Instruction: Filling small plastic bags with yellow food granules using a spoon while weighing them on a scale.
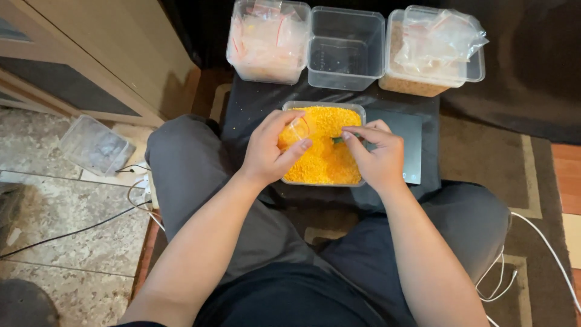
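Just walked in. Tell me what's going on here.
A person sits cross-legged over a clear tub of yellow grains. The left hand holds a small clear bag open above the tub; the right hand pinches a small green scoop beside it. Behind stand three containers: one with bags, one empty, one under loose bags.

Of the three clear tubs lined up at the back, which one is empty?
The middle tub; the left tub and right tub both hold small plastic bags.

The green tool [337, 140] is mostly hidden by the right hand's fingers [357, 134].
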